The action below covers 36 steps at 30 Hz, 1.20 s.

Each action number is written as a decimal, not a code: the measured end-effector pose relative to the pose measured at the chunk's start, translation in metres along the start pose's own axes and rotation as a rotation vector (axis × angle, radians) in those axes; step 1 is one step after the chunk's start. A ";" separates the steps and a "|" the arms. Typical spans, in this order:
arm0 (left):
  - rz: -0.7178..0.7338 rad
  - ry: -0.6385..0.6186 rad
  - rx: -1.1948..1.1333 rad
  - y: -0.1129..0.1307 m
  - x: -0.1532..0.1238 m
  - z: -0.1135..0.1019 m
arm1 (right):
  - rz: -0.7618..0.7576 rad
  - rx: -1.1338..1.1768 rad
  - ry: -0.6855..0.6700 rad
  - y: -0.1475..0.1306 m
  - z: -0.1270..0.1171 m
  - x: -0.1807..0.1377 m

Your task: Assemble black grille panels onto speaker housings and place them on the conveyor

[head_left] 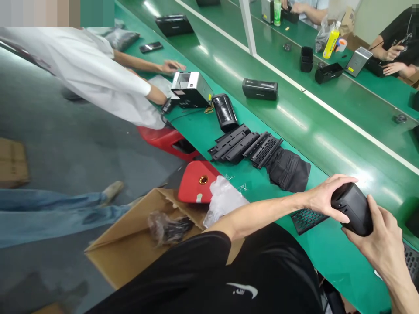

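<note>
Between my two hands is a black speaker housing (353,209), held above the green bench at the right. My left hand (329,198) grips its left end, with thumb and fingers spread around the edge. On the opposite end, my right hand (381,231) clasps it from below and the right. Under my left wrist lies a black perforated grille (306,221), partly covered by the arm. A stack of black cloth-like sheets (290,170) sits a little farther left, beside several black slotted panels (237,144). The housing's far side is hidden.
A glossy black speaker (260,89) rests on the green conveyor belt (327,144); another speaker (225,112) stands near a silver-and-black device (191,89) by a co-worker in white. An open cardboard box (131,235) and red stool (196,181) are at my left. Other workers sit across.
</note>
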<state>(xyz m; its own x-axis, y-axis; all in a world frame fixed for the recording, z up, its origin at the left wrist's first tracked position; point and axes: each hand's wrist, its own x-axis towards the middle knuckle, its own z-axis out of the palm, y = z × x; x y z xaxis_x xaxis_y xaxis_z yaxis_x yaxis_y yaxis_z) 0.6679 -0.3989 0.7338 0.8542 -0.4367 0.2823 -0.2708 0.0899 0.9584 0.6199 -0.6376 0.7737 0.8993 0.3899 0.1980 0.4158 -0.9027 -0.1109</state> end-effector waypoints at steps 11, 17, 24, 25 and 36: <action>-0.083 0.153 -0.130 -0.009 -0.023 -0.015 | 0.319 0.481 0.052 0.021 -0.013 -0.031; -0.130 0.149 -0.337 -0.011 -0.030 -0.026 | 0.680 1.006 0.092 0.003 0.000 -0.055; -0.269 0.217 -0.375 -0.022 -0.028 -0.013 | 0.779 1.035 0.213 0.001 0.015 -0.049; -0.331 0.223 -0.358 -0.026 -0.028 -0.013 | 0.846 1.109 0.168 0.006 0.020 -0.049; -0.768 0.124 -0.279 -0.057 -0.023 -0.017 | 1.246 1.395 -0.155 0.028 0.066 -0.060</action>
<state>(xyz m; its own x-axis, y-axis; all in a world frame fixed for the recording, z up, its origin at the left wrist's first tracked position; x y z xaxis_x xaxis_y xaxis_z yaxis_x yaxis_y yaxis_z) 0.6715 -0.3793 0.6737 0.8039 -0.3665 -0.4685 0.5143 0.0327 0.8570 0.5869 -0.6745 0.6945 0.7034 -0.2053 -0.6805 -0.6763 0.1015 -0.7296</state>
